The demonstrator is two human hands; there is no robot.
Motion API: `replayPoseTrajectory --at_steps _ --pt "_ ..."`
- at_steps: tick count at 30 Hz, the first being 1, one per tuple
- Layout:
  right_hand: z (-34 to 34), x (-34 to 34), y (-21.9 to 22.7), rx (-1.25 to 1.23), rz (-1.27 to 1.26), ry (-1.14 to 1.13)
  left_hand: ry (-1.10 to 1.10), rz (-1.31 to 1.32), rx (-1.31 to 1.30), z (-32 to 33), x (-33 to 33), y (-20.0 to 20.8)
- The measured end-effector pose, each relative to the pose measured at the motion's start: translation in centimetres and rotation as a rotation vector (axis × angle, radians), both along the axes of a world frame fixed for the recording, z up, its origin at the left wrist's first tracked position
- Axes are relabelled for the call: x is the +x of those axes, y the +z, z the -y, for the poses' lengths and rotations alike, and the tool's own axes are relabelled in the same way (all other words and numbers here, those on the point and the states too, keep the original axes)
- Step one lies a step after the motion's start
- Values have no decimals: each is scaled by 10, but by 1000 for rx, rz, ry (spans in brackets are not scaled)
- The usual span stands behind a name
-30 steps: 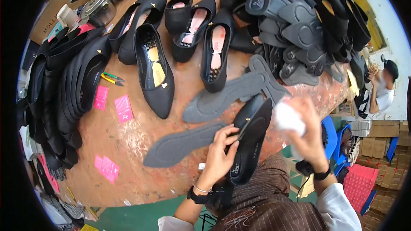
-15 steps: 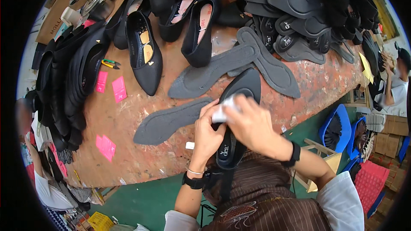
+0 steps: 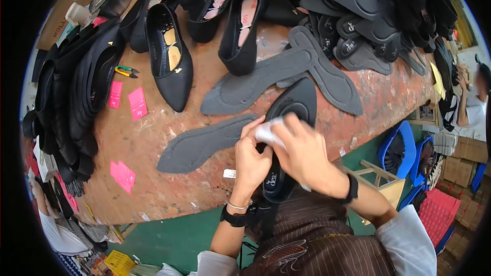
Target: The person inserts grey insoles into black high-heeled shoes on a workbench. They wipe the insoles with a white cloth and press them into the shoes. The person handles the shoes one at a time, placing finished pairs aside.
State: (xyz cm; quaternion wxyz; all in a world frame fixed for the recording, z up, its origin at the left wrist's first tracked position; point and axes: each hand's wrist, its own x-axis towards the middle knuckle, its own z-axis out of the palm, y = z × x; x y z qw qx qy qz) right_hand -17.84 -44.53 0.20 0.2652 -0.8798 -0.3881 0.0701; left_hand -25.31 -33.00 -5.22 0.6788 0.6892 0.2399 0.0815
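A black pointed shoe (image 3: 300,97) with a dark insole in it is held over the table's near edge, toe pointing away. My left hand (image 3: 252,161) is closed on its left side around the middle. In my right hand (image 3: 309,158), closed and partly smeared by motion, is a white wad (image 3: 268,132); whether it is cloth or paper I cannot tell. The wad is at the shoe's opening, close to my left fingertips. Loose grey insoles (image 3: 197,143) lie flat on the table to the left of and beyond the shoe.
Black pumps (image 3: 169,71) stand at the back, with nested shoes (image 3: 84,92) at the left. Insoles (image 3: 358,2) are piled at the back right. Yellow-handled snips (image 3: 127,71) and pink paper slips (image 3: 137,103) lie on the table (image 3: 158,194). Another person (image 3: 475,97) is at far right.
The white wad and my right hand have shifted slightly at the shoe's opening. My left hand keeps its hold on the shoe. The whole view has moved a little.
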Motion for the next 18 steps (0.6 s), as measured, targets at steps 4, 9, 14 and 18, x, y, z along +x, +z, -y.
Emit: replayPoseTrajectory --at_steps 4,9,14,18 --pt "-20 13 -11 74 83 -80 -75 -31 201 3 4 -5" --pt "-11 11 -3 39 -12 -3 -132 -85 222 -5 -1 0" --pt "-21 16 -15 36 95 -46 -84 -102 228 5 5 4" --pt "-20 18 -11 28 74 11 -24 -65 94 3 2 -1"
